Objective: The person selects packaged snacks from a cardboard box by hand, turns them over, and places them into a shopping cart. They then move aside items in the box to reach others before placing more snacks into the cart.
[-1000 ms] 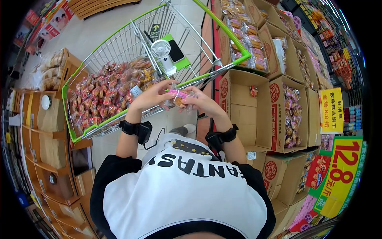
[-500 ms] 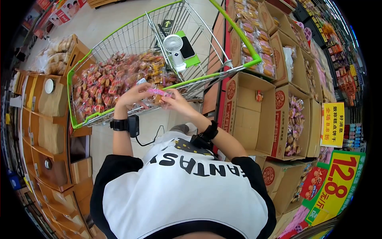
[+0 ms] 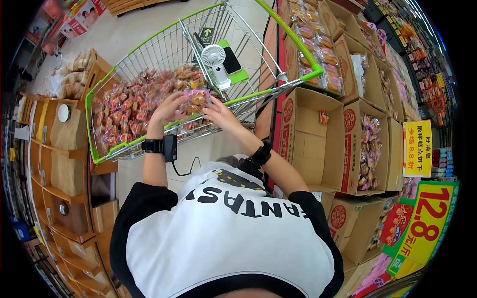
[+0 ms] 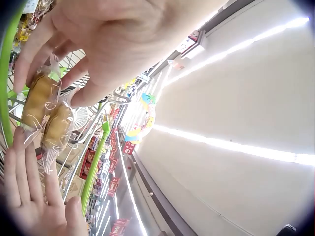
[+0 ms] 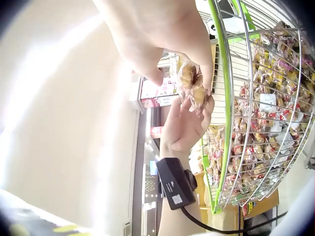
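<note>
Two small golden-brown pastries in clear wrappers (image 3: 197,98) are between my hands, over the near rim of a shopping cart. In the head view the wrapper shows a pink edge. My left hand (image 3: 168,110) holds them from the left; in the left wrist view its fingers and thumb are round one end of the pastries (image 4: 42,101). From the right, my right hand (image 3: 221,113) touches the opposite end with its fingertips. Its fingers (image 4: 30,177) look straight and its thumb stands off to the side. The pastries (image 5: 192,83) appear partly behind the right hand in the right wrist view.
The green-rimmed wire cart (image 3: 92,124) holds a large heap of wrapped pastries (image 3: 131,107), plus a white fan (image 3: 213,55) and a phone (image 3: 231,60). Cardboard boxes (image 3: 310,154) with packaged goods line the right side. Wooden shelves (image 3: 64,174) stand at the left.
Both hands and the pastries have shifted left over the cart since one second ago. The right hand's pinching fingers have spread and straightened. In view, the cart has shifted slightly right.
</note>
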The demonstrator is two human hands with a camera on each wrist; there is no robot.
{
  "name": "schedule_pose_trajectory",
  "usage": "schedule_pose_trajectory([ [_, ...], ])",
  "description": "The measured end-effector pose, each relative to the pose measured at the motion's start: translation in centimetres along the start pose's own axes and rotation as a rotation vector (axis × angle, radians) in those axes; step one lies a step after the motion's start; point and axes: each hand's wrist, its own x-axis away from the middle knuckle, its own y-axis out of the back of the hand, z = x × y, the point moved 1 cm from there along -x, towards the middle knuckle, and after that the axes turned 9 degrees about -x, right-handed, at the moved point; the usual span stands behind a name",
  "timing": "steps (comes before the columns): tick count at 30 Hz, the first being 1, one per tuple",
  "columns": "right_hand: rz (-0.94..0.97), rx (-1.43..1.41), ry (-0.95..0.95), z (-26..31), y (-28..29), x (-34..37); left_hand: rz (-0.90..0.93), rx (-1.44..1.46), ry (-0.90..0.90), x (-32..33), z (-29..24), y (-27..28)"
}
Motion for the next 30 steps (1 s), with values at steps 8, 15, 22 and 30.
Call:
schedule_pose_trajectory([
  [8, 0.174, 0.131, -0.115, 1.4, 0.1, -2.0, -0.057, 0.061, 0.013, -1.1, 1.0, 1.0],
  [15, 0.156, 0.106, -0.103, 1.7, -1.0, -2.1, -0.103, 0.078, 0.017, -2.7, 2.0, 1.5],
  [22, 0.151, 0.173, 0.034, 3.2, 0.1, -0.4, -0.41, 0.153, -0.04, -3.0, 0.7, 1.6],
  [30, 0.181, 0.253, 0.068, 9.0, 3.0, 6.6, -0.643, 0.132, -0.444, -1.5, -2.7, -0.5],
])
